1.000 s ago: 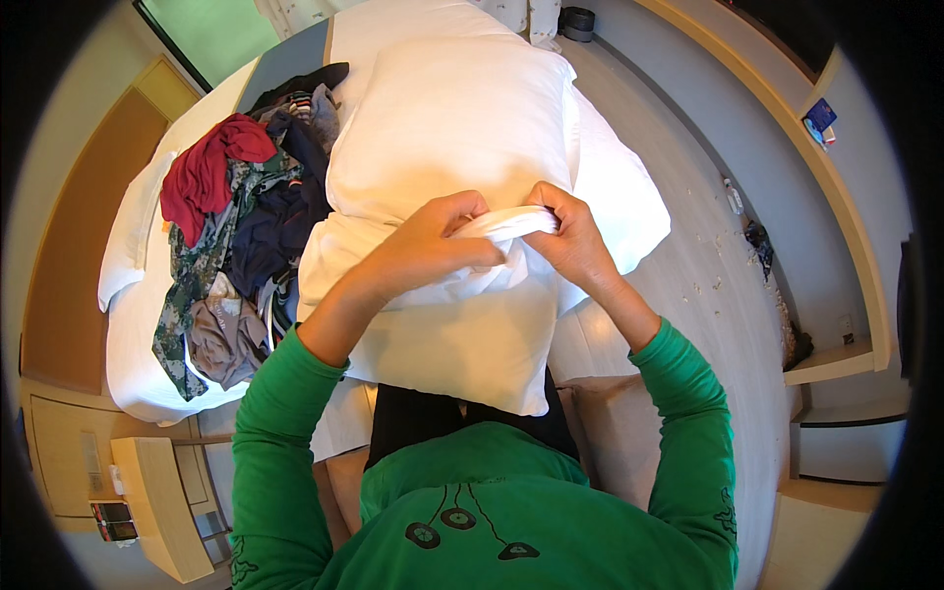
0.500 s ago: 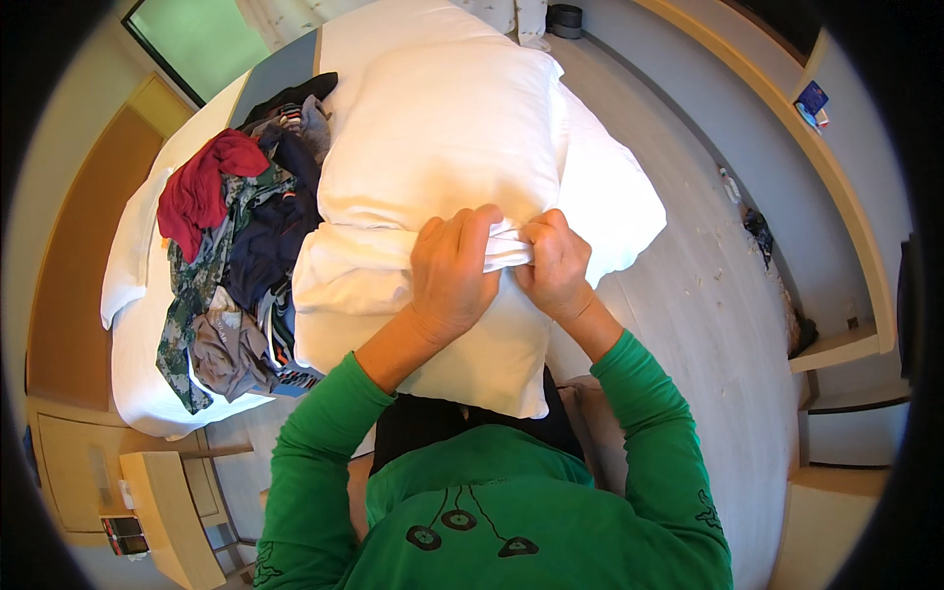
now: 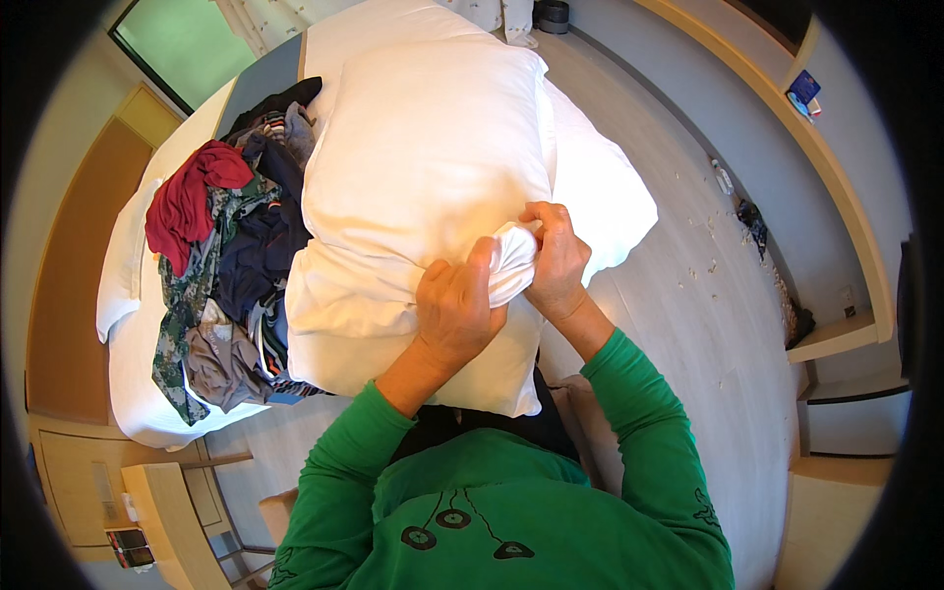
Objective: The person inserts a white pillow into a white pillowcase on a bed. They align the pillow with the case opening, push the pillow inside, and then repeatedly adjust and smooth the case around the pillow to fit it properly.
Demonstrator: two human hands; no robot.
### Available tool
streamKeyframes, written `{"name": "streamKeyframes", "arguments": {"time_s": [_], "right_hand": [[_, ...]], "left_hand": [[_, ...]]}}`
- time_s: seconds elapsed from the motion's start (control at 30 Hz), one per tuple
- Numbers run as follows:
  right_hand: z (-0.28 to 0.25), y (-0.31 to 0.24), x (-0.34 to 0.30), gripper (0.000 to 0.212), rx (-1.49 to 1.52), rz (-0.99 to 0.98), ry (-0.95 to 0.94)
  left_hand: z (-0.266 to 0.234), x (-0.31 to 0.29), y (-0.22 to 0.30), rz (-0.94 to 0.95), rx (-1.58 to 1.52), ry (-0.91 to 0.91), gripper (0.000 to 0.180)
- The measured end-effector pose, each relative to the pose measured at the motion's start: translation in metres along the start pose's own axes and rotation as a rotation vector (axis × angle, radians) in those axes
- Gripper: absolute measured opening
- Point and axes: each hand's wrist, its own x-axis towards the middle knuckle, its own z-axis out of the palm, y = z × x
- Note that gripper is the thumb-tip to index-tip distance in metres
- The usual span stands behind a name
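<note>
A plump white pillow [image 3: 418,138] lies in front of me, and the gathered white pillowcase fabric [image 3: 511,264] at its near end is bunched between my two hands. My left hand [image 3: 460,300] grips the left side of this bunch with fingers curled. On its right side, my right hand [image 3: 559,261] pinches the cloth between thumb and fingers. Loose folds [image 3: 354,280] run leftward from the bunch. Under my wrists, a smooth white padded part [image 3: 433,369] reaches toward my lap; whether it is a second pillow I cannot tell.
Left of the pillow, a heap of clothes [image 3: 261,251] with a red garment [image 3: 197,197] covers part of the bed [image 3: 138,383]. More white bedding [image 3: 595,187] hangs at the bed's right edge. Wooden floor [image 3: 678,393] and a long shelf [image 3: 831,147] lie to the right.
The stretched cloth between my hands is now a rounded, twisted bunch. My left hand has moved slightly lower and my right hand has turned, its fingers reaching over the top. The whole view has shifted slightly.
</note>
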Motion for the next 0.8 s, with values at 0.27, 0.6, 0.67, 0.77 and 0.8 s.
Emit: {"name": "streamKeyframes", "arguments": {"time_s": [0.27,0.6,0.67,0.77,0.8], "right_hand": [[-0.002,-0.012,0.002,0.035,0.108,-0.027,-0.045],[0.000,0.006,-0.010,0.036,0.063,-0.098,0.052],[0.000,0.007,-0.011,0.037,0.087,-0.145,0.059],[0.000,0.006,-0.011,0.039,0.095,-0.175,0.056],[-0.001,0.005,-0.011,0.039,0.092,-0.180,0.054]], "left_hand": [[0.000,0.022,-0.010,-0.015,0.222,0.195,0.047],[0.003,0.003,-0.008,0.137,-0.036,0.137,0.036],[0.002,0.005,-0.008,0.096,-0.012,0.127,0.034],[0.001,0.008,-0.010,0.105,0.029,0.143,0.030],[0.001,0.009,-0.010,0.094,0.046,0.131,0.028]]}}
